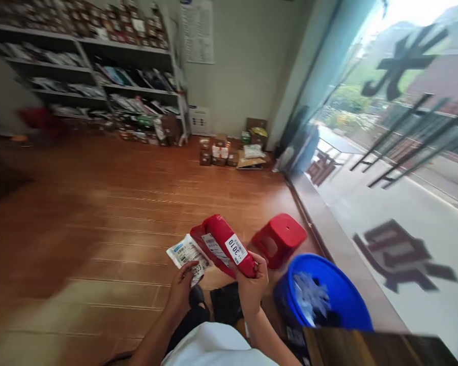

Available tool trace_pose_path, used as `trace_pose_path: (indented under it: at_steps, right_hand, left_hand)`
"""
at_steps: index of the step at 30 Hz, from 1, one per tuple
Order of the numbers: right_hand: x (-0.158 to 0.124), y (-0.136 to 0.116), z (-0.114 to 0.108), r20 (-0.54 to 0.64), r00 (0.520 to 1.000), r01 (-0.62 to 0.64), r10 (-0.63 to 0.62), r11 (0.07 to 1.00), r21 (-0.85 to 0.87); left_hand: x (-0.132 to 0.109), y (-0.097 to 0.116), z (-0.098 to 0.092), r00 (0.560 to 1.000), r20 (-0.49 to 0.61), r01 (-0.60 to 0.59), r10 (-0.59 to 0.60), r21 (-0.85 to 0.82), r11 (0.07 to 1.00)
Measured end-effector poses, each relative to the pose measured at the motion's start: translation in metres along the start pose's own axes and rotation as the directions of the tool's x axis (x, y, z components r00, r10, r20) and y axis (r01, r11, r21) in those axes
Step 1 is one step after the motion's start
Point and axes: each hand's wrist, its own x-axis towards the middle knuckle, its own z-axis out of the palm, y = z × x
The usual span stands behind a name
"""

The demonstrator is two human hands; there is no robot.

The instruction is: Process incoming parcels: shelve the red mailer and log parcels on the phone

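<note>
My right hand (252,287) is closed around the near end of a red parcel (221,244) that carries a white label reading 3010. My left hand (183,287) pinches a small white packet with a printed label (189,254), held just left of the red parcel and partly tucked under it. Both are held low in front of me, above my dark shoes and the wooden floor (99,229).
A red plastic stool (280,239) stands just beyond my right hand. A blue bin (328,295) with white scraps sits to the right by the glass shopfront. Cardboard boxes (232,150) lie by the far wall. Shelves of parcels (99,66) fill the back left.
</note>
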Motion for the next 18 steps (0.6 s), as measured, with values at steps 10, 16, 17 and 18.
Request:
trace_pose_path:
  at_steps: [10, 16, 17, 18]
  right_hand:
    - [0.043, 0.006, 0.304, 0.408, 0.913, -0.064, -0.01, 0.984, 0.166]
    - [0.065, 0.052, 0.466, 0.629, 0.746, -0.374, 0.218, 0.919, 0.126]
    - [0.066, 0.065, 0.5, 0.658, 0.709, -0.424, 0.254, 0.899, 0.11]
    - [0.065, 0.078, 0.535, 0.694, 0.658, -0.471, 0.292, 0.879, 0.077]
  left_hand:
    - [0.167, 0.179, -0.118, 0.904, -0.351, -0.307, 0.244, -0.138, 0.942]
    - [0.249, 0.243, -0.173, 0.8, -0.555, -0.446, 0.228, -0.296, 0.845]
    - [0.266, 0.253, -0.183, 0.787, -0.573, -0.471, 0.227, -0.322, 0.821]
    - [0.284, 0.264, -0.196, 0.776, -0.586, -0.501, 0.232, -0.35, 0.792]
